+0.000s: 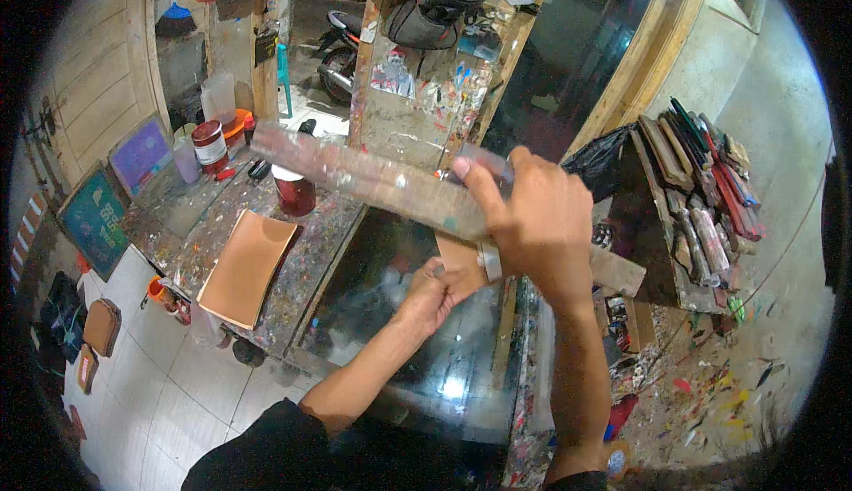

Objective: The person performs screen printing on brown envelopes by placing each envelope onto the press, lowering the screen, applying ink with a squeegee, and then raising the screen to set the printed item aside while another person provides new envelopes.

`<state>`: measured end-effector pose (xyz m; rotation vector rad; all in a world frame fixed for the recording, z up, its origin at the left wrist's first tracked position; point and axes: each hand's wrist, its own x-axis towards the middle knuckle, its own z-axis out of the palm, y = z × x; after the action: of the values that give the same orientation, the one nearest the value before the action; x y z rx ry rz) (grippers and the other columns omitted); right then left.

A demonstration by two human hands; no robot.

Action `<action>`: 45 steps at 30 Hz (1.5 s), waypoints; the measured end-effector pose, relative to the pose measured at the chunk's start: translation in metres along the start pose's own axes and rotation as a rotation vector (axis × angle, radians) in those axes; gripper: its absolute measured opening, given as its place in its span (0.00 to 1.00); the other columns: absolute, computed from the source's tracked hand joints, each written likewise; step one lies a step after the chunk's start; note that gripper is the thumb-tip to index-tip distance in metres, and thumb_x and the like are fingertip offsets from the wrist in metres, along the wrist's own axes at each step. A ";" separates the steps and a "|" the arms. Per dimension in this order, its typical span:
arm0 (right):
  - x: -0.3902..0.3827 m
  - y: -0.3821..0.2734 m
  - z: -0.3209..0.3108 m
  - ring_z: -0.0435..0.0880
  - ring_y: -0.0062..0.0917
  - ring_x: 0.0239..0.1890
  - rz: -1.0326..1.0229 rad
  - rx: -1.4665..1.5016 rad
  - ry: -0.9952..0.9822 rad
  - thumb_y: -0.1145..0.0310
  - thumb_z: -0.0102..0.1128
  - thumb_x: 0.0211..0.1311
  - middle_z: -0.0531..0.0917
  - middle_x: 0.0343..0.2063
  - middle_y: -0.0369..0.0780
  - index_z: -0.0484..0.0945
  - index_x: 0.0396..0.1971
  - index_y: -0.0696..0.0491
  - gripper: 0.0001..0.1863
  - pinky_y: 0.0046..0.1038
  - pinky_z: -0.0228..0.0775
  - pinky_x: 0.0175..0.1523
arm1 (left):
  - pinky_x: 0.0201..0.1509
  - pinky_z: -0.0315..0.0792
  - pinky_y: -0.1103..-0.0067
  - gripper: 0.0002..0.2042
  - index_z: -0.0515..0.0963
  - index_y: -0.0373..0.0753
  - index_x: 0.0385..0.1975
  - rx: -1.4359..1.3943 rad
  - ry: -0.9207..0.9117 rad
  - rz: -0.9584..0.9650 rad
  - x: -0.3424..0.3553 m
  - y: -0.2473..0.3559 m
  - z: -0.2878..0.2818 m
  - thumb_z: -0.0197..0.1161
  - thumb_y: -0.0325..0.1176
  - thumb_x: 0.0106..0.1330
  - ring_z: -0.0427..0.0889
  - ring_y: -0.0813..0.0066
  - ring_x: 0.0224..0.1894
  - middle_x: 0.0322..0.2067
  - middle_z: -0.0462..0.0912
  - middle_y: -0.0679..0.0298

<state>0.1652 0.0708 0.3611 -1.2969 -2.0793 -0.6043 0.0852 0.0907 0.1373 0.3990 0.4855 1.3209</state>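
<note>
Over the dark glass tabletop, my left hand is closed on a tan sheet of paper or card, gripping its lower edge. A pale strip lies across the sheet's right end. Above and to the right, my right hand is closed, with its thumb and fingers around a small translucent thing, blurred and partly covered. A paint-stained wooden bar runs slantwise under the right hand and comes out on its far side. Whether that hand also touches the bar, I cannot tell.
A stack of tan sheets lies on the paint-spattered bench at left, near red-and-white tubs. Wooden-handled pieces crowd a rack at right. Framed screens lean at far left. A motorcycle stands outside the doorway.
</note>
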 end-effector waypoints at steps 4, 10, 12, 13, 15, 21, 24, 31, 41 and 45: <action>0.037 0.013 -0.010 0.84 0.53 0.35 0.136 0.012 -0.150 0.32 0.48 0.62 0.83 0.26 0.58 0.82 0.27 0.61 0.39 0.47 0.76 0.42 | 0.52 0.82 0.69 0.13 0.69 0.32 0.45 0.235 0.147 -0.085 0.047 -0.052 -0.067 0.61 0.17 0.62 0.85 0.62 0.45 0.44 0.81 0.55; 0.072 0.032 -0.002 0.84 0.55 0.40 0.113 0.029 -0.155 0.27 0.43 0.60 0.83 0.28 0.59 0.84 0.29 0.62 0.46 0.48 0.75 0.50 | 0.32 0.75 0.74 0.03 0.77 0.34 0.31 1.024 0.135 -0.127 0.001 0.009 -0.198 0.62 0.25 0.61 0.79 0.74 0.29 0.27 0.82 0.60; 0.082 0.044 0.002 0.84 0.52 0.43 0.152 0.048 -0.129 0.27 0.44 0.60 0.84 0.33 0.58 0.84 0.33 0.61 0.45 0.45 0.73 0.53 | 0.29 0.70 0.74 0.04 0.77 0.34 0.26 1.145 0.170 -0.055 -0.002 0.047 -0.195 0.62 0.27 0.60 0.77 0.75 0.26 0.22 0.80 0.62; 0.088 0.052 0.004 0.83 0.50 0.45 0.171 0.063 -0.110 0.28 0.45 0.60 0.84 0.38 0.57 0.84 0.36 0.61 0.44 0.44 0.73 0.54 | 0.27 0.68 0.73 0.06 0.77 0.34 0.24 1.204 0.206 -0.020 -0.007 0.073 -0.197 0.62 0.29 0.60 0.75 0.76 0.25 0.20 0.79 0.63; 0.118 0.083 0.017 0.81 0.48 0.49 -0.040 0.044 -0.234 0.40 0.47 0.66 0.81 0.46 0.55 0.79 0.52 0.50 0.30 0.40 0.70 0.57 | 0.26 0.69 0.72 0.08 0.79 0.33 0.22 1.365 0.230 0.179 0.000 0.127 -0.245 0.64 0.30 0.58 0.76 0.74 0.23 0.19 0.79 0.61; 0.157 0.153 0.067 0.80 0.28 0.47 -0.156 0.182 -0.050 0.51 0.50 0.70 0.82 0.46 0.46 0.77 0.56 0.51 0.24 0.25 0.66 0.58 | 0.25 0.73 0.73 0.18 0.81 0.36 0.44 1.692 0.571 -0.141 -0.089 0.441 -0.310 0.53 0.29 0.53 0.79 0.73 0.24 0.26 0.81 0.62; 0.153 0.170 0.064 0.80 0.28 0.47 -0.079 0.132 -0.004 0.49 0.52 0.69 0.82 0.45 0.47 0.80 0.56 0.53 0.26 0.24 0.69 0.55 | 0.38 0.76 0.66 0.17 0.79 0.34 0.43 2.264 0.855 0.133 -0.114 0.479 -0.344 0.59 0.35 0.55 0.83 0.64 0.35 0.34 0.84 0.54; 0.162 0.178 0.041 0.82 0.38 0.49 -0.334 -0.509 -0.100 0.72 0.50 0.63 0.79 0.53 0.47 0.64 0.67 0.29 0.32 0.32 0.71 0.58 | 0.43 0.73 0.67 0.16 0.73 0.32 0.34 1.851 0.360 0.430 -0.083 0.217 -0.272 0.73 0.33 0.54 0.82 0.59 0.41 0.34 0.82 0.53; 0.130 0.103 0.026 0.79 0.40 0.52 -0.153 -0.232 -0.227 0.68 0.45 0.70 0.77 0.47 0.51 0.66 0.67 0.29 0.27 0.36 0.71 0.57 | 0.45 0.76 0.70 0.16 0.77 0.35 0.50 2.295 0.020 0.273 -0.080 0.209 -0.310 0.58 0.35 0.66 0.82 0.66 0.42 0.38 0.82 0.57; 0.110 0.023 0.008 0.82 0.46 0.49 0.187 -0.125 -0.244 0.39 0.38 0.68 0.80 0.44 0.59 0.77 0.51 0.55 0.34 0.42 0.71 0.57 | 0.30 0.75 0.66 0.11 0.79 0.32 0.37 2.449 -0.326 0.141 -0.086 0.105 -0.171 0.59 0.31 0.57 0.81 0.62 0.26 0.25 0.81 0.53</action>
<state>0.1467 0.1548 0.4337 -1.6887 -2.1048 -0.5213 -0.1094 0.0287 0.0605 2.5380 1.6084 0.0221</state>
